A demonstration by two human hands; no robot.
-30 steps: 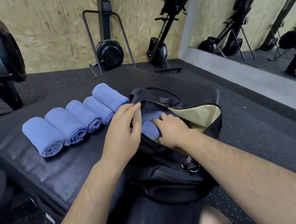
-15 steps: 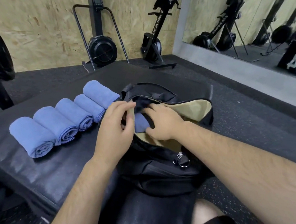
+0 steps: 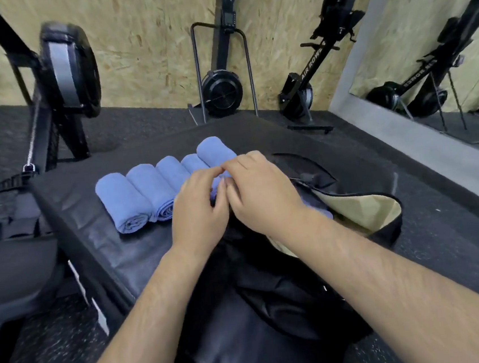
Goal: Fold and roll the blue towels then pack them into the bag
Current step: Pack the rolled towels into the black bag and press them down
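Observation:
Several rolled blue towels (image 3: pixel 123 202) lie side by side on a black padded platform (image 3: pixel 90 235). My left hand (image 3: pixel 200 209) and my right hand (image 3: pixel 263 190) meet over the roll at the right end of the row (image 3: pixel 214 151), beside the bag. Their fingers curl onto this roll, and its lower half is hidden under them. The black bag (image 3: pixel 289 303) lies open to the right, showing its beige lining (image 3: pixel 362 209). A bit of another blue towel (image 3: pixel 327 215) peeks out of the bag beside my right wrist.
Rowing machines stand at the back: one at the left (image 3: pixel 70 69), one in the middle (image 3: pixel 223 91) and one at the right (image 3: pixel 305 85). A mirror (image 3: pixel 442 65) leans along the right wall. The floor is dark rubber (image 3: pixel 43 349).
Both hands have left the bag's opening and moved left to the right-end roll of the row. One towel stays inside the bag. The view has swung to the left.

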